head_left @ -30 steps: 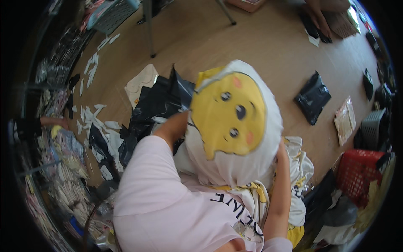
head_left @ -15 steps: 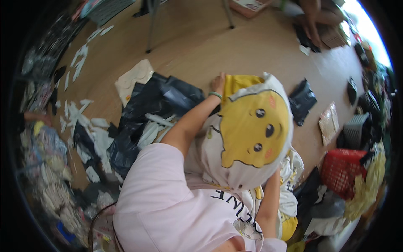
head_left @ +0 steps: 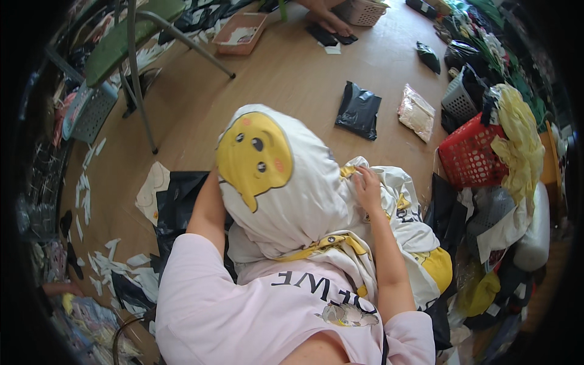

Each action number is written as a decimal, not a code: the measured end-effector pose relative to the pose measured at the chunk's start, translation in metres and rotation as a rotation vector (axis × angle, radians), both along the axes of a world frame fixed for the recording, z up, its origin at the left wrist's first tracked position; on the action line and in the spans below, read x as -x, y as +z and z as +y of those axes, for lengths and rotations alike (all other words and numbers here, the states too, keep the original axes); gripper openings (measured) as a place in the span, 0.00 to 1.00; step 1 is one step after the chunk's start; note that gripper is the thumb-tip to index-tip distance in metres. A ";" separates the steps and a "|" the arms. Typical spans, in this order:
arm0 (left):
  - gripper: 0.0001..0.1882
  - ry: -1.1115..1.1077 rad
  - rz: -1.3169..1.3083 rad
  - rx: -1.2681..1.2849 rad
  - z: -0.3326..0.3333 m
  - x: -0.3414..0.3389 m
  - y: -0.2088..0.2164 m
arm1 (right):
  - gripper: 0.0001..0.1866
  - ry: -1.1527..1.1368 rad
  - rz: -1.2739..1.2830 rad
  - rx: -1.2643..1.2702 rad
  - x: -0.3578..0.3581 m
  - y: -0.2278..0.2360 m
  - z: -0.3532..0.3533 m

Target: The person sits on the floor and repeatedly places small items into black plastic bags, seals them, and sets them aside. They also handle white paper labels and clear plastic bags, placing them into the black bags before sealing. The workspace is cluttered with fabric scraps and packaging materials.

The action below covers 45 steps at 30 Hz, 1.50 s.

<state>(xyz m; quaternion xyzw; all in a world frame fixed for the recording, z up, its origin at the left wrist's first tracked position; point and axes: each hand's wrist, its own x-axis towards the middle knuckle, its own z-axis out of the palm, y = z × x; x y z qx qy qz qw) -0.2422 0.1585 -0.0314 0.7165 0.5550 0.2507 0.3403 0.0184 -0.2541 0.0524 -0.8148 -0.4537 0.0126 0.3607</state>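
A plump white bundle of cloth (head_left: 304,176), like a stuffed pillow with a yellow cartoon face, fills my lap. My left forearm (head_left: 207,210) reaches along its left side; the bundle hides my left hand. At the bundle's right end, my right hand (head_left: 367,187) rests on gathered white and yellow cloth, its fingers apart. More of the same printed cloth (head_left: 420,243) lies loosely folded at my right, beside my forearm. A buttoned yellow edge (head_left: 328,244) runs across the cloth near my shirt.
Black plastic bags (head_left: 176,204) and white scraps (head_left: 131,271) lie at the left. Two flat packets, one black (head_left: 359,111) and one clear (head_left: 417,112), are ahead on the floor. A red basket (head_left: 471,152) stands right. A green chair (head_left: 131,45) and another person's hand (head_left: 325,17) are far off.
The bundle has tipped left, its printed face turning left. My left hand has gone from its far edge to behind it. My right hand has come into sight on the cloth. The view has shifted right.
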 end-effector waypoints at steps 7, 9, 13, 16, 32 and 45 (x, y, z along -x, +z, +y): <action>0.17 0.166 -0.461 0.092 0.074 0.040 0.175 | 0.23 -0.381 -0.176 0.460 -0.065 -0.011 -0.066; 0.16 0.080 -0.697 0.148 0.088 0.050 0.223 | 0.25 -0.287 -0.066 0.512 -0.070 -0.031 -0.070; 0.17 -0.170 -0.858 0.208 0.045 0.004 0.292 | 0.32 -0.151 0.100 0.710 -0.052 -0.051 -0.062; 0.17 -0.436 -0.816 0.356 -0.028 -0.062 0.306 | 0.27 -0.018 0.240 0.694 -0.018 -0.035 -0.042; 0.16 -0.902 -0.394 0.748 -0.221 -0.216 0.116 | 0.26 0.032 1.208 -0.320 -0.076 0.024 -0.028; 0.12 -0.712 -0.468 0.695 -0.205 -0.215 0.086 | 0.20 -0.198 1.043 -0.282 -0.069 0.007 -0.007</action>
